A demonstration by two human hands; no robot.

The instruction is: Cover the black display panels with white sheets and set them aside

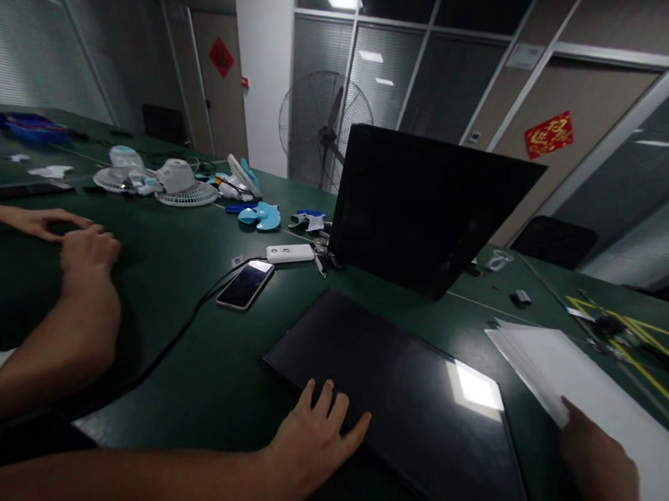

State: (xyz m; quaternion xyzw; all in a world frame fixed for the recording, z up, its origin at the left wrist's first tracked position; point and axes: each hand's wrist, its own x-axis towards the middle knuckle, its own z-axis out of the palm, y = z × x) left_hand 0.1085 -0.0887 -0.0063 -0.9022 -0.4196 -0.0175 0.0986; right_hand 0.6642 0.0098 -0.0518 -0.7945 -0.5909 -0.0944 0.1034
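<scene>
A black flat screen panel (394,383) lies on the green table, its glossy face reflecting a ceiling light. My left hand (314,446) rests with spread fingers on the near left edge of this panel, gripping nothing. To the panel's right, my right hand (601,467) pinches the near edge of a stack of thin white sheets (566,363). The thumb is over the sheets, while the other fingers are hidden. Behind the panel stands a larger black panel (421,210), upright and slightly tilted.
Another person's forearms and hands (88,250) rest at the left. A phone (245,284), a white power strip (290,253) with a black cable, blue fan blades (261,216) and white fan parts (185,185) lie beyond. Yellow strips (636,326) and wires are at far right.
</scene>
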